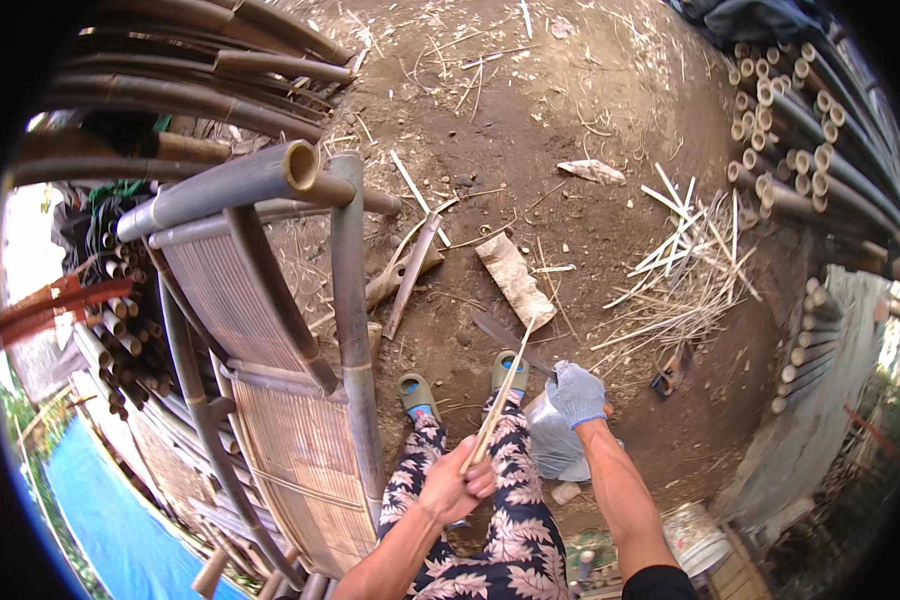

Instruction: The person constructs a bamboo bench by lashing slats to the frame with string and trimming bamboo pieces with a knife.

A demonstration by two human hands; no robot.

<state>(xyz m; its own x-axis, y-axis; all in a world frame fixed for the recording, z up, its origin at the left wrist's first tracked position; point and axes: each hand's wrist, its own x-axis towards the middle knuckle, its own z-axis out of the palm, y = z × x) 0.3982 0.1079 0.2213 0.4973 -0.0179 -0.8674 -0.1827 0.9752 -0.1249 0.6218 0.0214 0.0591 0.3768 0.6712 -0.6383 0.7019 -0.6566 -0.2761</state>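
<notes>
My left hand, bare, is closed around thin pale bamboo strips. They point up and away from me, their far ends near a pale block of wood lying on the dirt. My right hand, in a grey knit glove, grips a large knife; its handle is hidden in the fist. The dark blade reaches to the left, passing behind the strips in this view. Below the glove, beside my right leg, is a whitish plastic-wrapped bundle, partly covered by my forearm.
A bamboo chair-like frame with slatted panels stands close on my left. Right of the block, thin bamboo strips lie heaped, near a dark tool. Bamboo poles are stacked at far right, more at upper left. Split bamboo lies ahead.
</notes>
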